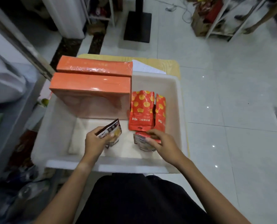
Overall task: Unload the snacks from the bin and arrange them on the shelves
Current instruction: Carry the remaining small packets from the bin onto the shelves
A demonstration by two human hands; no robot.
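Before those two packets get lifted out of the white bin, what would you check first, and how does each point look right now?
1. Left hand grips the dark packet: ok, fingers curled round it.
2. Right hand grips the red-topped packet: ok, though its fingers hide much of the pack.
3. Path upward out of the white bin: ok, nothing overhangs the hands.
4. Orange boxes clear of the hands: ok, they stand at the bin's far side.
5. Red spotted pouches free of the right hand's packet: cannot tell, their lower edges sit right by it.
6. Shelf space ready: cannot tell, too blurred.
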